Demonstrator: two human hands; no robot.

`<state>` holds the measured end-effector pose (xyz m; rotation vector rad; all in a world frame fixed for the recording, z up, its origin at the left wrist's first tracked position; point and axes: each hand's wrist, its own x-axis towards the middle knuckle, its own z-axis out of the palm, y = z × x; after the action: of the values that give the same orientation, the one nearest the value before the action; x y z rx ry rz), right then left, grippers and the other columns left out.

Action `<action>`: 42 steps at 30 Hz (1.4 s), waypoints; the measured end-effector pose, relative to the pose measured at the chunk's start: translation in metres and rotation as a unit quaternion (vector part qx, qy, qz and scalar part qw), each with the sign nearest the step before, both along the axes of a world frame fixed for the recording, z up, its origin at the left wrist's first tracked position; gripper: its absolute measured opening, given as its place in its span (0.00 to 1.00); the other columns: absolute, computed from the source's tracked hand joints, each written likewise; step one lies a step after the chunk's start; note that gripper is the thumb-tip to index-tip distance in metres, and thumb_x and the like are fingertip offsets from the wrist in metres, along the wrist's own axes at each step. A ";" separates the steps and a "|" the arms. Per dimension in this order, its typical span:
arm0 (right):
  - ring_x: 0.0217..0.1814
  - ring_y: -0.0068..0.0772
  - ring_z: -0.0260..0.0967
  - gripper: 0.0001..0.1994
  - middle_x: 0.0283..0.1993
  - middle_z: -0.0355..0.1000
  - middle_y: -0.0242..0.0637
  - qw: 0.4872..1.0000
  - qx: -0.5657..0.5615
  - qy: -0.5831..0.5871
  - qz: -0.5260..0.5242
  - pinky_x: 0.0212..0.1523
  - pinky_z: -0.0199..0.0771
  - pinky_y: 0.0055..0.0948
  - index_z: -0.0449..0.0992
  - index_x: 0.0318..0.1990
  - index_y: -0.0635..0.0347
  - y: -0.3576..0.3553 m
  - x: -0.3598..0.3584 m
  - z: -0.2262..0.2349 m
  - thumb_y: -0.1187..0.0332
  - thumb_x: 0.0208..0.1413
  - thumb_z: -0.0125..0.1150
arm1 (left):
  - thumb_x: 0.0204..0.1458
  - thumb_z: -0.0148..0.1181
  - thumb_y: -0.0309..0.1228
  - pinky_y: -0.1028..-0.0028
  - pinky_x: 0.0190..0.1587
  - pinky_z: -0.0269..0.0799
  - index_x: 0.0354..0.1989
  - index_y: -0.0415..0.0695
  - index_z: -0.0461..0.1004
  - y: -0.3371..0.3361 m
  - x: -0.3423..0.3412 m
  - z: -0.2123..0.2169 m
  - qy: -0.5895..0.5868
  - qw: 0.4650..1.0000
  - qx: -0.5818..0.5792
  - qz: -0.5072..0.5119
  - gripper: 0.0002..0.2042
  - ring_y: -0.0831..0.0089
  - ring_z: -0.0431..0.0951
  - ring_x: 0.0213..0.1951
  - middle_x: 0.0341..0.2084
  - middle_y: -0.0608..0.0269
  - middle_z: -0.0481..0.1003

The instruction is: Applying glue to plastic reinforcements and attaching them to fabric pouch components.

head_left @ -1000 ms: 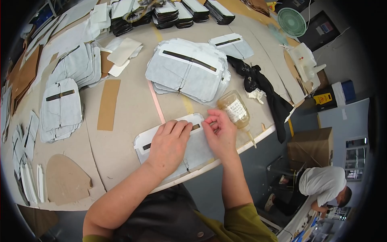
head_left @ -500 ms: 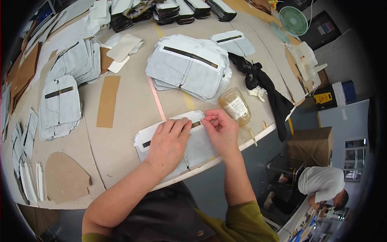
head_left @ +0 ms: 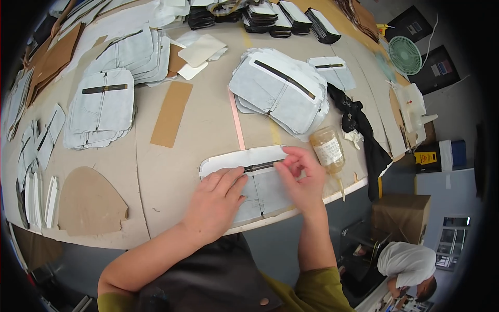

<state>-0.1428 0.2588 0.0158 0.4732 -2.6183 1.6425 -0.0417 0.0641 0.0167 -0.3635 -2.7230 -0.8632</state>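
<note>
A pale grey fabric panel point(head_left: 253, 196) with a white upper band point(head_left: 223, 162) lies at the table's front edge. Across it runs a dark zipper-like strip point(head_left: 260, 167), partly covered by my hands. My left hand point(head_left: 214, 205) rests flat on the panel's left part, fingers stretched, their tips beside the strip. At the strip's right end, my right hand point(head_left: 302, 179) has its fingers curled, with thumb and forefinger pinching at the panel. Just right of that hand lies a clear bottle point(head_left: 328, 151) with yellowish contents and a thin nozzle.
Behind the panel is a stack of similar panels point(head_left: 280, 91); another stack point(head_left: 101, 106) lies left. A black cloth point(head_left: 366, 130) hangs over the right edge. Brown card pieces point(head_left: 172, 114) and black-edged white bundles point(head_left: 260, 18) lie about. Another person point(head_left: 405, 265) sits far right.
My view has shifted, so the table appears farther right. More of the dark strip shows between my hands. The right fingers have moved from the panel's top corner to the strip's right end.
</note>
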 end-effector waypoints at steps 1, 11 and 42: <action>0.26 0.19 0.66 0.16 0.30 0.74 0.29 0.998 0.007 0.055 0.036 0.26 0.65 0.19 0.77 0.45 0.59 -0.009 -0.003 -0.003 0.82 0.47 0.67 | 0.44 0.66 0.25 0.62 0.53 0.68 0.49 0.35 0.73 0.000 0.001 -0.001 0.001 1.000 -0.001 0.003 0.21 0.57 0.71 0.51 0.51 0.55 0.71; 0.34 0.38 0.71 0.12 0.28 0.76 0.31 0.959 0.141 0.207 0.133 0.41 0.67 0.35 0.78 0.38 0.56 -0.037 -0.026 -0.001 0.78 0.44 0.66 | 0.46 0.67 0.34 0.63 0.54 0.68 0.55 0.36 0.70 0.003 0.004 -0.006 -0.010 1.000 -0.021 -0.013 0.27 0.59 0.70 0.54 0.54 0.55 0.71; 0.38 0.41 0.73 0.12 0.33 0.76 0.38 0.968 0.125 0.179 0.120 0.41 0.73 0.35 0.78 0.39 0.59 -0.013 -0.045 -0.007 0.81 0.46 0.65 | 0.47 0.67 0.40 0.54 0.66 0.57 0.58 0.36 0.67 0.002 0.003 -0.004 -0.040 0.998 -0.032 -0.022 0.31 0.56 0.65 0.61 0.55 0.54 0.69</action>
<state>-0.1876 0.2461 0.0090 1.0268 -2.5714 1.1343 -0.0392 0.0657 0.0125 -0.4126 -2.8322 -0.8210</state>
